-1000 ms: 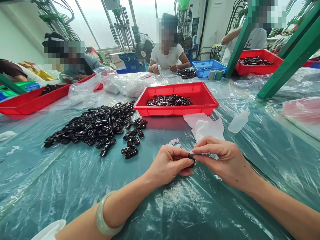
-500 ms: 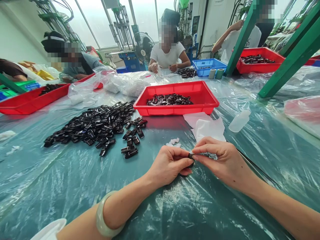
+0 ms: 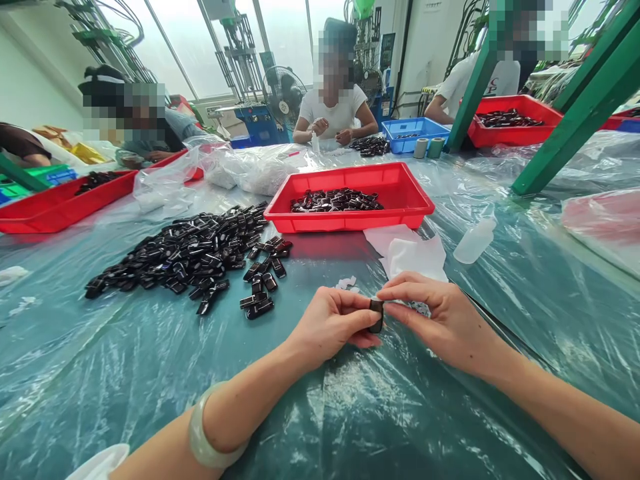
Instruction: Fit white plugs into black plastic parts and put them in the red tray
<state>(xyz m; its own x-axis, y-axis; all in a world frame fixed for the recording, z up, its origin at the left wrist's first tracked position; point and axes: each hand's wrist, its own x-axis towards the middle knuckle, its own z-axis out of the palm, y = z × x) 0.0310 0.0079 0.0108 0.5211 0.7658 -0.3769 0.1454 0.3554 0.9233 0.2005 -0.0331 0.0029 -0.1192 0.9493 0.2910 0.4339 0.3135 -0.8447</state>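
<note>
In front of me, my left hand (image 3: 333, 321) pinches a small black glossy part (image 3: 377, 316) between thumb and fingers. My right hand (image 3: 435, 313) meets it from the other side, its thumb and forefinger closed at the part's upper edge. Fingers hide most of the part, so its exact kind does not show. To the left lies a large pile of similar black parts (image 3: 183, 250), with several loose ones (image 3: 257, 303) at its near edge. Just beyond my hands are white paper sheets (image 3: 417, 257) and small white scraps (image 3: 346, 284).
A red tray (image 3: 350, 222) holding black parts stands beyond my hands. A translucent bottle (image 3: 475, 240) lies to the right. Green posts (image 3: 565, 133) rise at the right. Plastic film covers the green table (image 3: 150, 387). Co-workers (image 3: 333, 107) sit across, near another red tray (image 3: 65, 207).
The black part has turned in my fingers, so more of its face shows. My right forefinger has shifted slightly along its upper edge. The co-worker opposite has raised a hand slightly.
</note>
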